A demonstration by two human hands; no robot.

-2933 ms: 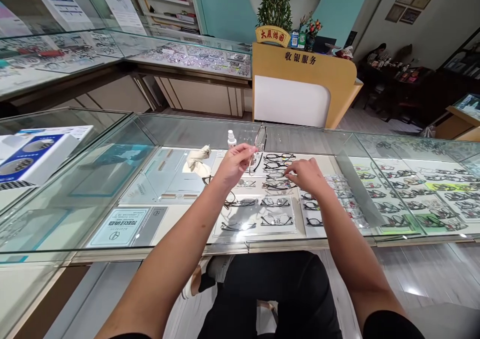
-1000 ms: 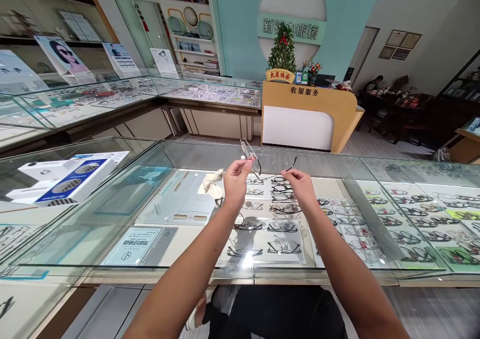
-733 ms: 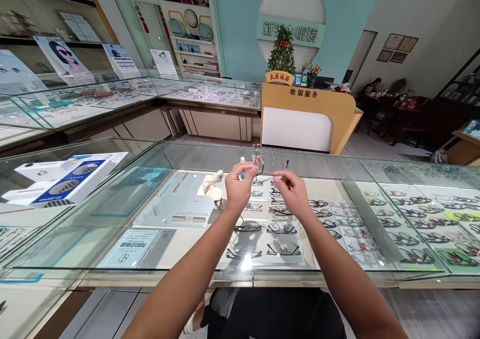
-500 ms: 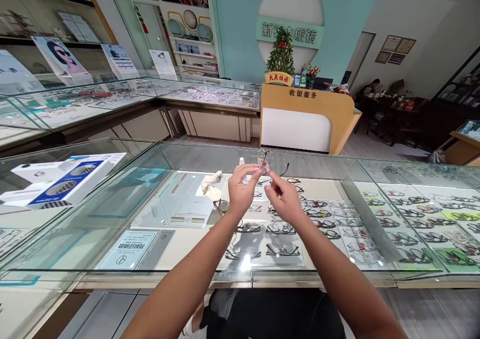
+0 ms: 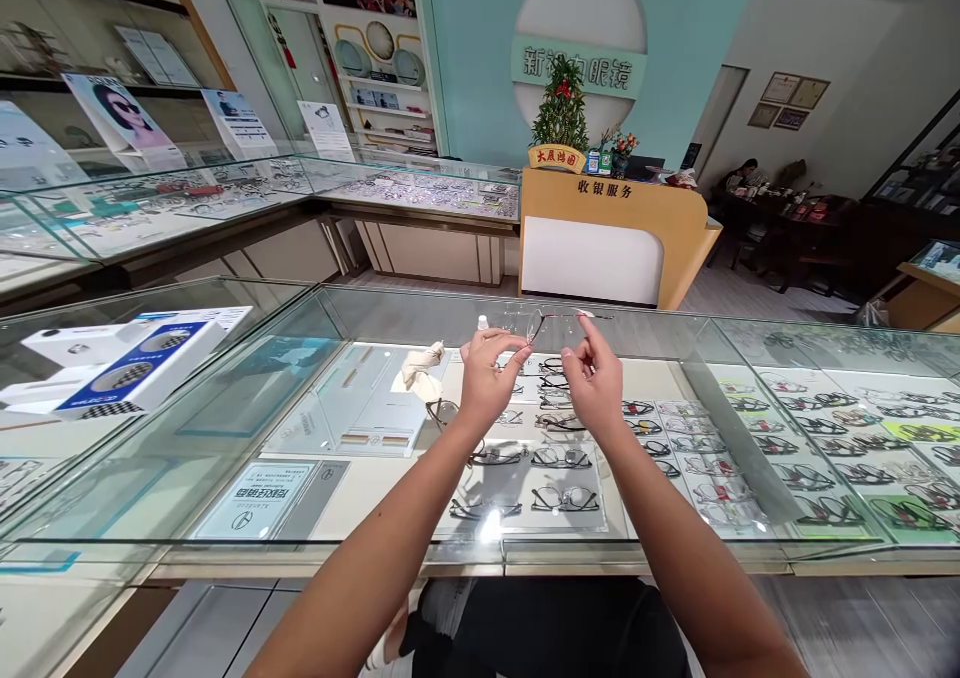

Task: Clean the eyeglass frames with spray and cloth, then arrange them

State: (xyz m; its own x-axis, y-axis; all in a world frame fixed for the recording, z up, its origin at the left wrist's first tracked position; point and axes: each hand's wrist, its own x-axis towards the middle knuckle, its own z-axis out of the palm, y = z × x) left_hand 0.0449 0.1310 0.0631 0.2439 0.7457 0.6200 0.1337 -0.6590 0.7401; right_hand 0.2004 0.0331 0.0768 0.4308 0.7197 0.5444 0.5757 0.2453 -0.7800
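Above the glass counter I hold a pair of thin-rimmed eyeglasses (image 5: 535,326) with clear lenses and dark reddish temples. My left hand (image 5: 487,373) is closed, thumb and fingers pinching the frame at its near side. One temple reaches out to the right. My right hand (image 5: 596,378) has its index finger stretched up against that temple, its thumb apart and its other fingers curled. A crumpled cream cloth (image 5: 422,370) lies left of my left hand, and a small white-capped bottle (image 5: 482,323) stands just behind it.
The glass display case (image 5: 375,548) spans the space before me, with rows of spectacles (image 5: 566,498) inside. A blue and white box (image 5: 139,368) rests on the left counter. Farther off stand a wooden cashier desk (image 5: 592,258) and another showcase (image 5: 420,193).
My right hand has moved right, away from my left hand, with its index finger along the temple. The eyeglasses have turned, so the temple now points right. My left hand has barely moved.
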